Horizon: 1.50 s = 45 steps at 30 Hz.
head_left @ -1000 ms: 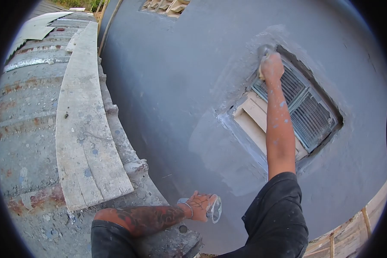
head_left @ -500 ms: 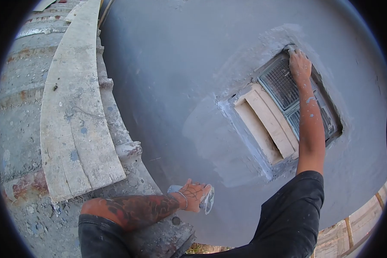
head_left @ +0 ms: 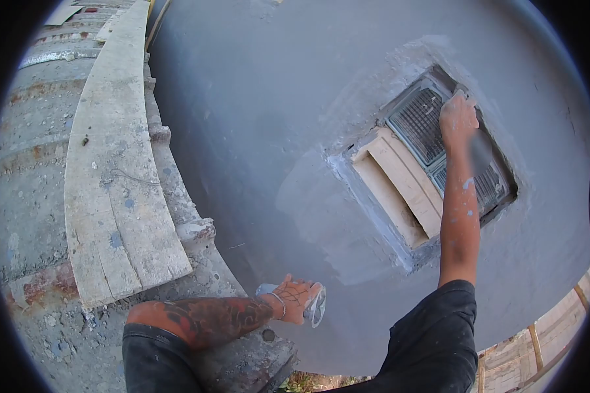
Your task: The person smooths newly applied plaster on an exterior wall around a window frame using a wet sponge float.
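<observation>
My right hand (head_left: 458,119) is at the upper right edge of a recess in the grey plastered wall (head_left: 255,131). Its fingers are bent together against that edge; anything in them is too small to make out. Beneath the hand and forearm lies a grey louvred grille (head_left: 418,124), partly hidden. Beside the grille sits a beige box-like frame (head_left: 400,187). Low in the view, my left hand (head_left: 294,300) is closed round a bottle-like clear object with a white strap, near the wall.
On the left, a long pale board (head_left: 115,170) lies on a dusty, debris-strewn corrugated roof (head_left: 36,170). Rough wet-looking plaster rings the recess. A tiled or planked surface (head_left: 514,357) shows at the bottom right.
My right hand has moved down and slightly right along the recess edge, and its forearm has swung left. My left hand keeps its hold. The view has shifted slightly.
</observation>
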{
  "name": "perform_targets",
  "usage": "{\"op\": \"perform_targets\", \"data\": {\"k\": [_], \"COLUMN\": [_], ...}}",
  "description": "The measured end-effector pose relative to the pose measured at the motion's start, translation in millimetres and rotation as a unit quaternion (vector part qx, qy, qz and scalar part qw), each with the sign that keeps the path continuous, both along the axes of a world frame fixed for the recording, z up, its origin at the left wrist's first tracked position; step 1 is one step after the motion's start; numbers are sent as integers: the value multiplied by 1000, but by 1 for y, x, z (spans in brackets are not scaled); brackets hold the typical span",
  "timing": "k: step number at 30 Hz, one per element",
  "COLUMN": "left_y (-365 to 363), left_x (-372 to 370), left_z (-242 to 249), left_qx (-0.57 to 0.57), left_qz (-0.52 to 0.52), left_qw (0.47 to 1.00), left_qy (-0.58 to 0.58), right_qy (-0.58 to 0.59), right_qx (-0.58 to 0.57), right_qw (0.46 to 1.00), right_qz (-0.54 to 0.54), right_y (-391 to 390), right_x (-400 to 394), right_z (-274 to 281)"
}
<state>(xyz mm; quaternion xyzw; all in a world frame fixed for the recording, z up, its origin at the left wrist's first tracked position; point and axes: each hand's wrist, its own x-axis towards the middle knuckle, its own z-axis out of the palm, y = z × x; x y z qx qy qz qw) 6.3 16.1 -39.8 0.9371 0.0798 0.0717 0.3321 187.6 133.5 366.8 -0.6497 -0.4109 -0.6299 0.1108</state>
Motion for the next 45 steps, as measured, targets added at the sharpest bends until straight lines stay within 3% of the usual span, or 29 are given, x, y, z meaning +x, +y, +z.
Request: {"op": "perform_targets", "data": {"k": [1, 2, 3, 5, 9, 11, 17, 21, 23, 26, 28, 31, 35, 38, 40, 42, 43, 45], "left_y": [1, 0, -1, 1, 2, -1, -1, 2, -1, 1, 1, 5, -1, 4, 4, 2, 4, 7], "left_x": [0, 0, 0, 2, 1, 2, 2, 1, 6, 5, -1, 3, -5, -1, 2, 2, 2, 2], "left_z": [0, -2, -2, -5, -8, -1, -5, -9, -17, -20, 4, -11, -8, -4, -11, -12, -11, -5], "left_qx": [1, 3, -2, 8, 0, -5, 42, 49, 50, 95, 32, 55, 39, 39, 48, 57, 61, 61], "left_qz": [0, -1, 4, 9, 15, 11, 34, 23, 25, 56, 18, 12, 30, 19, 24, 26, 28, 20], "left_qw": [1000, 1000, 1000, 1000, 1000, 1000, 998, 998, 998, 993, 999, 998, 999, 999, 999, 998, 998, 998], "left_qy": [-6, -1, 0, 2, -19, -12, -45, -26, -20, -51, 30, -12, -20, -17, 5, 3, 2, 10], "right_qy": [-53, -56, -49, -116, -55, -110, -147, -46, 32, 129, 161, 180, 258, 245, 259, 386, 380, 483], "right_qx": [49, 16, 19, -88, 10, 33, 24, 48, 93, 89, 79, 74, 63, -50, -87, -99, -47, -5], "right_qw": [994, 993, 994, 988, 998, 993, 987, 998, 988, 977, 971, 965, 941, 947, 928, 882, 865, 772], "right_qz": [87, 103, 100, 59, 34, -38, -55, 0, 118, 147, 161, 176, 209, 201, 255, 252, 325, 413], "right_y": [0, 6, 16, 45, 49, 30, -98, -139, -121, -62, -15, 54, 73, 49, 18, -38, -68, -124], "right_x": [-5, -10, -8, 3, 28, 36, 65, 46, 32, 16, 4, 3, 6, 16, 21, 2, -5, -6], "right_z": [-4, -4, -5, 9, 14, 15, 6, -10, -8, 4, 8, 1, -55, -126, -189, -246, -278, -340]}}
